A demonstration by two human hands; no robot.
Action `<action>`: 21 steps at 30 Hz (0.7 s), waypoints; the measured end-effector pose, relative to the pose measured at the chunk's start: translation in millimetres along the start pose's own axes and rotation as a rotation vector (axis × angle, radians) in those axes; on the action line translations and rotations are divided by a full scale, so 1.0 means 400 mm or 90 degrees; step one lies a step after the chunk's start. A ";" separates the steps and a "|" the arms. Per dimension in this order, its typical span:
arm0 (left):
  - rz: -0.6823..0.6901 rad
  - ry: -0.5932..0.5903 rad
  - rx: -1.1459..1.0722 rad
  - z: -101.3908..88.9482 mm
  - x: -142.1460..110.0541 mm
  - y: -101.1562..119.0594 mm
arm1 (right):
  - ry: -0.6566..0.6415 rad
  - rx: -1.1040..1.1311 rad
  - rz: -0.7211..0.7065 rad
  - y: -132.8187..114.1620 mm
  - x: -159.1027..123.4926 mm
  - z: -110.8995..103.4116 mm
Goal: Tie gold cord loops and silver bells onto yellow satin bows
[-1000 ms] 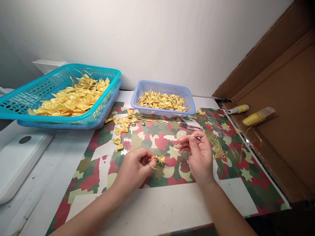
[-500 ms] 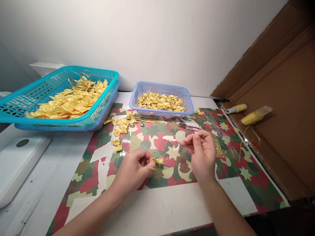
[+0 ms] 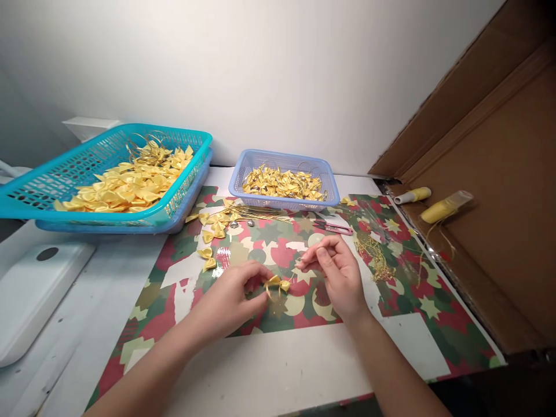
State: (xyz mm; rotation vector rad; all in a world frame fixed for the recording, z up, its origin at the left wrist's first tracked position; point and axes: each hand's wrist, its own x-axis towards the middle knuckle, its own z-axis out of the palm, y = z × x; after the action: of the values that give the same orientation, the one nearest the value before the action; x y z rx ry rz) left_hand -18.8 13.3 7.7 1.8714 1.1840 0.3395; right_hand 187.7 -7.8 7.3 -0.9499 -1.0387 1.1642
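My left hand (image 3: 234, 292) pinches a small yellow satin bow (image 3: 278, 282) between thumb and fingers, low over the patterned sheet. A thin gold wire loop (image 3: 270, 293) hangs at the bow, partly hidden by the fingertips. To its right, my right hand (image 3: 341, 275) is closed with thumb against fingers on a fine thread (image 3: 292, 276) that runs toward the bow; whether a needle is in those fingers I cannot make out. Pink-handled thread snips (image 3: 333, 227) lie just beyond my right hand. Several loose yellow bows (image 3: 214, 226) lie beyond my left.
A teal basket (image 3: 174, 202) of bows stands at left, a smaller lilac basket (image 3: 282, 202) at the back. Gold wires (image 3: 260, 213) and small silver pieces (image 3: 234, 225) lie before it. At right are tangled yellow threads (image 3: 377, 260), thread spools (image 3: 445, 207) and a cardboard wall (image 3: 490, 145).
My right hand has moved left and slightly down, closer to the bow, and the thread between the hands now spans a shorter gap. My left hand stays nearly in place.
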 end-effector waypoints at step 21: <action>-0.039 0.156 -0.662 0.011 0.103 0.010 | -0.208 -0.339 -0.187 0.018 0.050 0.023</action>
State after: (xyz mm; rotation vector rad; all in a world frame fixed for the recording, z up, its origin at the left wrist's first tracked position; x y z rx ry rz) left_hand 7.4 44.7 -0.4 0.8958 0.9243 0.9556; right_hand 178.9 13.4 5.4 -0.9846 -1.7474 0.8224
